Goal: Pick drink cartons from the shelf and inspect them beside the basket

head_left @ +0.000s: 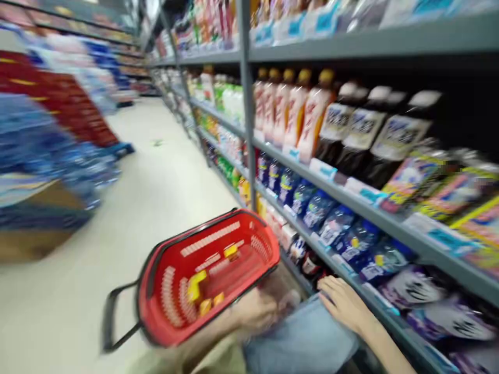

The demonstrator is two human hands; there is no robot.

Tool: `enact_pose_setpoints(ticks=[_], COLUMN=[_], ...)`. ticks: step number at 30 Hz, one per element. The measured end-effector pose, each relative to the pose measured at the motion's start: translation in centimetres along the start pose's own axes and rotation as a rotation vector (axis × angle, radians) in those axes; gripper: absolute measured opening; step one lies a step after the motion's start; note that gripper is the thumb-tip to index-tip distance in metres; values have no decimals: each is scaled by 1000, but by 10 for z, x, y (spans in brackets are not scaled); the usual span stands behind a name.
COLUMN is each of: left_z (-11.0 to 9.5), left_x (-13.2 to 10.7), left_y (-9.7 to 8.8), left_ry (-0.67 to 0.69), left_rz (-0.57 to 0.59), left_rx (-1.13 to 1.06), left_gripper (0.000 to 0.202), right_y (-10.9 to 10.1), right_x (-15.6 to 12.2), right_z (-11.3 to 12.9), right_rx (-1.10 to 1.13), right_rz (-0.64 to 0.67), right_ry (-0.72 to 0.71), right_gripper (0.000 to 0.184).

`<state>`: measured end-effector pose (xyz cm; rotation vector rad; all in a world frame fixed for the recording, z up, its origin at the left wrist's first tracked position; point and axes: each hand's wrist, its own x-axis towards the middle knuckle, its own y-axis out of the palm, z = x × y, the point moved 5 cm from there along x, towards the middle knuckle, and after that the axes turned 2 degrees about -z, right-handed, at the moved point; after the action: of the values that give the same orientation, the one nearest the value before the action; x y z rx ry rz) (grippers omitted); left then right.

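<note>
My left hand [257,309] is closed around a blurred, brownish see-through bottle [286,301], beside the near rim of a red shopping basket [249,234]. Several small yellow and orange packages [194,285] lie in the basket; motion blur hides what they are. My right hand [343,304] rests with its fingers stretched out over my bent knee in blue jeans [300,337], close to the lower shelf edge. It holds nothing that I can see.
Drink shelves run along the right, with orange-drink bottles [312,119], dark bottles with white caps [370,130], blue-capped bottles [335,223] and purple packs [421,285]. The basket's black handle [111,317] sticks out leftward. Bottled-water packs [47,145] are stacked across the pale aisle floor [156,176].
</note>
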<state>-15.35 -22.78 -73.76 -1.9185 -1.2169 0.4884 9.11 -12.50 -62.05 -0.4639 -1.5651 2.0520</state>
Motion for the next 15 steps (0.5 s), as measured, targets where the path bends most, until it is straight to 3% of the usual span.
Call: enact_pose_setpoints(ticks=[2, 4, 7, 10, 12, 15], left_z=[34, 71, 120, 155, 168, 176], left_x=[-37, -70, -111, -148, -171, -195], left_y=[-9, -24, -45, -57, -61, -59], left_ry=[-230, -448, -768, -1011, -1105, -1136], left_rz=[-35, -91, -188, -234, -259, -341], left_rx=[70, 119, 207, 240, 222, 157], left_gripper=[12, 12, 14, 13, 21, 25], right_y=[54, 76, 77, 70, 70, 74], right_x=[-11, -23, -31, -29, -27, -28], right_z=[-36, -59, -66, -62, -61, -63], right_rx=[142, 192, 210, 178, 151, 147], right_rz=[28, -28, -36, 2, 15, 30], right_ry=[170, 268, 264, 269, 282, 291], right_gripper=[38, 47, 51, 49, 48, 48])
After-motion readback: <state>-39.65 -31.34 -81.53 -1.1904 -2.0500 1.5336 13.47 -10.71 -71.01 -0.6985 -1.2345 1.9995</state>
